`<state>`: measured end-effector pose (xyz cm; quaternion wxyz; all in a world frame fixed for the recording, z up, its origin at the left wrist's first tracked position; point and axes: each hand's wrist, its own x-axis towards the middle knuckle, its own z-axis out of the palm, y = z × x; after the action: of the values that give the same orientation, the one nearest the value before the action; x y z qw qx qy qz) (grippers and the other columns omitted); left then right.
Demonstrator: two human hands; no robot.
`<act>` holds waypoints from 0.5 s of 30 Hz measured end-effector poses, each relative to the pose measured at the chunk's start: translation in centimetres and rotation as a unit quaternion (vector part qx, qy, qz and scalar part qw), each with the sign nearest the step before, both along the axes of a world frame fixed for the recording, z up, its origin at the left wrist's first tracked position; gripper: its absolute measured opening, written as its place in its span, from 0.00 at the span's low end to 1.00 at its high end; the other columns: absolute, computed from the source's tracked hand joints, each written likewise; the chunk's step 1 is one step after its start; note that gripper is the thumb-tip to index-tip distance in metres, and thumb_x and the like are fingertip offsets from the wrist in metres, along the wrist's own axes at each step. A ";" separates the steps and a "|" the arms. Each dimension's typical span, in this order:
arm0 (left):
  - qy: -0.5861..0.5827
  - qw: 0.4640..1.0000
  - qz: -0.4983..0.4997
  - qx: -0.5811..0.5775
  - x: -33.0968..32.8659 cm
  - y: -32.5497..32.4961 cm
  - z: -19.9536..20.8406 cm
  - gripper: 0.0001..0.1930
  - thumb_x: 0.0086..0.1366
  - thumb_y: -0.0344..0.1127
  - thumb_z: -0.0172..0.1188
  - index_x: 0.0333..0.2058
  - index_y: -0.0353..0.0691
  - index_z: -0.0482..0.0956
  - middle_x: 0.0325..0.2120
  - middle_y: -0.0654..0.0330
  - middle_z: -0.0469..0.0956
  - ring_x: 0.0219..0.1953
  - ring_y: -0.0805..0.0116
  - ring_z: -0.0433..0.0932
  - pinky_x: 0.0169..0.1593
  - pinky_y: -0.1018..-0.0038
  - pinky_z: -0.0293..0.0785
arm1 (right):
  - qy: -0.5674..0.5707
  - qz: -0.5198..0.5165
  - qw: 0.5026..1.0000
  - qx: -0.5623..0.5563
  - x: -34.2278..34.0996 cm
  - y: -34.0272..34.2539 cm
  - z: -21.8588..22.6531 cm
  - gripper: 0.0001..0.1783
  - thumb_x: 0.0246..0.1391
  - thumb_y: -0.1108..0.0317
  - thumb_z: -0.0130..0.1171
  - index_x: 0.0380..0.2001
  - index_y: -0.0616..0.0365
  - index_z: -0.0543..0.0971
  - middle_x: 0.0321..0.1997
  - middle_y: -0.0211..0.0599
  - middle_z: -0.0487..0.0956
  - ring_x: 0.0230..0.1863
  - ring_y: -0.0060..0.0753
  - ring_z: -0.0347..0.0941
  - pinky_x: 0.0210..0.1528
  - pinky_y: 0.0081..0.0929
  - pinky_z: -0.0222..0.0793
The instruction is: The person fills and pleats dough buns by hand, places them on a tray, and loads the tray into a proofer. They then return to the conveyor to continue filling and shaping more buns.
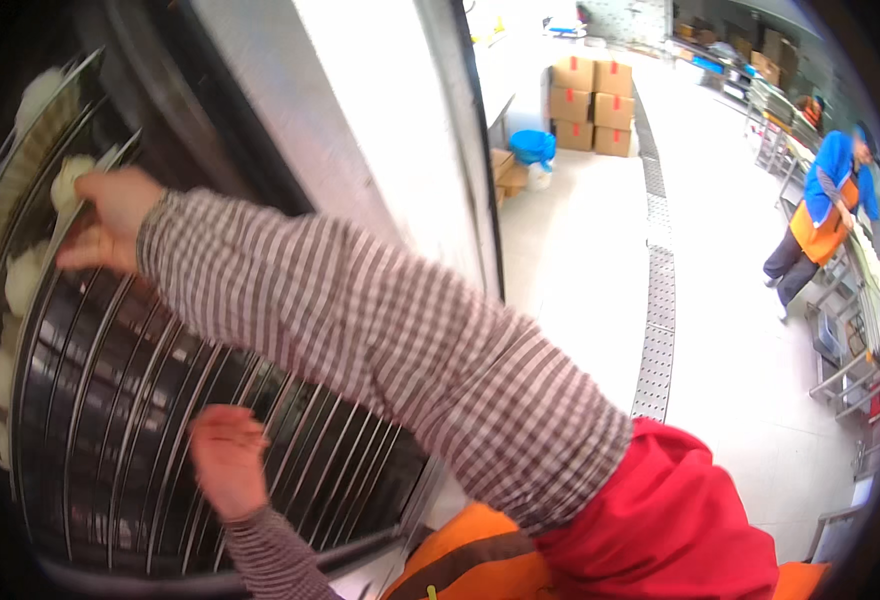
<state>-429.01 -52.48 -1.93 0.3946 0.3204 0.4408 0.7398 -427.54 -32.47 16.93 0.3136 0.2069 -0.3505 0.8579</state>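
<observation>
At the far left, my right hand (pixel 115 222) reaches up and grips the edge of a thin tray (pixel 116 154), its thumb and fingers closed on the rim. Pale, rounded dough buns (pixel 26 280) sit in a row on that tray. Another tray with a ribbed, light surface (pixel 22 180) lies beyond it, also bearing a white bun (pixel 40 97). Lower down, my left hand (pixel 230 462) hovers in front of the metal rack rails (pixel 175 400) with fingers loosely bent and apart from anything. Most of the tray's far side is cut off by the picture's dark rim.
A dark-edged metal cabinet frame (pixel 400 110) rises beside the rack. Stacked cardboard boxes (pixel 592 105) and a blue-covered bucket (pixel 533 150) stand farther back. A perforated drain strip (pixel 659 290) runs along the pale floor. At the right, a person (pixel 822 215) works at a long table.
</observation>
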 end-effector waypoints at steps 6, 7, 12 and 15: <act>0.379 0.894 -0.218 -0.096 10.2 13.0 -13.0 0.19 0.66 0.41 0.49 0.52 0.38 0.69 0.43 0.55 0.74 0.37 0.64 0.77 0.36 0.67 0.76 | -0.065 -0.075 0.945 0.312 15.7 -1.0 -7.8 0.14 0.57 0.68 0.50 0.41 0.68 0.75 0.25 0.39 0.80 0.24 0.28 0.79 0.28 0.24 0.77; 0.631 0.754 -0.162 -0.078 11.1 16.2 -14.5 0.18 0.65 0.40 0.50 0.51 0.39 0.71 0.44 0.55 0.74 0.38 0.64 0.76 0.38 0.70 0.76 | -0.135 -0.111 0.924 0.339 20.3 -0.4 -9.9 0.13 0.57 0.69 0.50 0.41 0.67 0.75 0.26 0.38 0.80 0.25 0.27 0.79 0.28 0.22 0.77; 0.429 0.817 -0.379 -0.069 24.6 34.4 -19.9 0.17 0.61 0.37 0.55 0.48 0.37 0.72 0.38 0.52 0.76 0.38 0.59 0.77 0.42 0.67 0.74 | -0.414 -0.297 0.810 0.289 43.1 4.5 -20.3 0.17 0.58 0.64 0.53 0.47 0.61 0.75 0.32 0.32 0.80 0.31 0.20 0.76 0.35 0.20 0.73; 0.665 0.702 -0.241 0.077 31.9 42.6 -18.9 0.13 0.57 0.36 0.58 0.37 0.33 0.75 0.32 0.48 0.77 0.37 0.54 0.77 0.41 0.62 0.73 | -0.496 -0.350 0.794 0.036 55.8 5.1 -25.2 0.18 0.59 0.60 0.52 0.47 0.60 0.74 0.37 0.31 0.79 0.33 0.19 0.74 0.39 0.19 0.72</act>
<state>-397.14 -9.90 -20.88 0.1377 0.8541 0.4374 0.2452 -371.77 -27.38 -8.31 0.3674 -0.3728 -0.5374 0.6612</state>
